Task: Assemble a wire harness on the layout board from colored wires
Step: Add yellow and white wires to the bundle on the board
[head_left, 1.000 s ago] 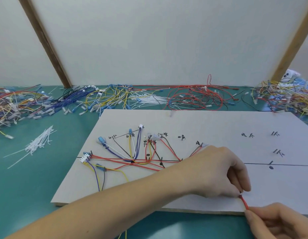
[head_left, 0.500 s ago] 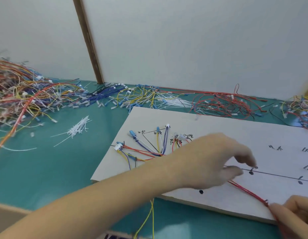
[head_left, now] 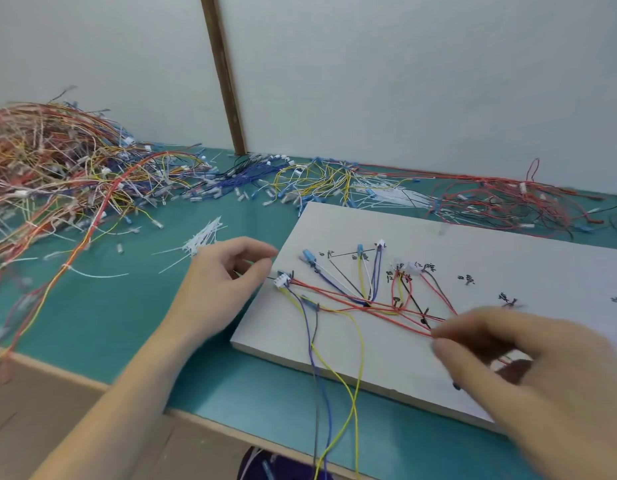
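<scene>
Layout board [head_left: 473, 244] lies right of centre on the green table [head_left: 92, 306], wires fanned across it. Right hand [head_left: 528, 368], lower right, pinches the red wires [head_left: 379, 315] at their right end. Left hand [head_left: 224, 278], mid-frame, fingers loosely curled, holding nothing, just beside the white connector [head_left: 281, 280]. Loose wire heap [head_left: 58, 174] upper left.

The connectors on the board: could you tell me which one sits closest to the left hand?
The white connector at the board's left edge, just beside the left hand's fingertips; the blue ones sit farther right.
</scene>
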